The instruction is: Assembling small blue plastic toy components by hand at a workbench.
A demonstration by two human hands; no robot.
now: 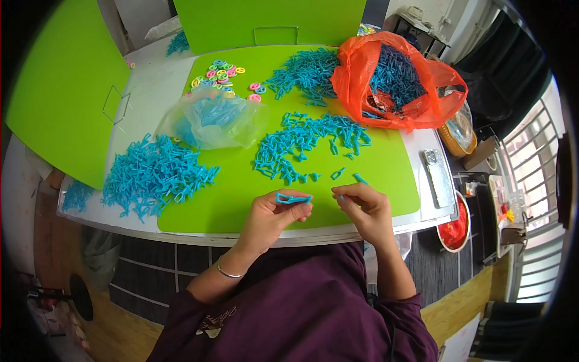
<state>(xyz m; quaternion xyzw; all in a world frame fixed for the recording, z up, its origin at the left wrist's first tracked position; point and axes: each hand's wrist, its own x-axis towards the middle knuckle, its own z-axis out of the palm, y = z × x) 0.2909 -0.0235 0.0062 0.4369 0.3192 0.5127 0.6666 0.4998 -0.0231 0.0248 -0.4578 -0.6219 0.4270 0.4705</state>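
My left hand (274,217) pinches a blue plastic clip piece (294,198) between thumb and fingers, near the front of a green board (241,205). To its right, my right hand (367,211) has thumb and index finger brought together; a speck of blue shows at the fingertips, too small to name. Just beyond my right hand lie a blue plastic piece (359,178) and a small open-framed blue piece (338,174). Farther out, a loose spread of blue plastic pieces (289,145) covers the board's middle.
A large heap of blue clips (158,172) lies at left, beside a translucent bag (241,130). Coloured rings (220,72) sit behind. A red bag (434,114) holds more blue pieces, next to another blue pile (307,69). A phone (436,178) rests at right.
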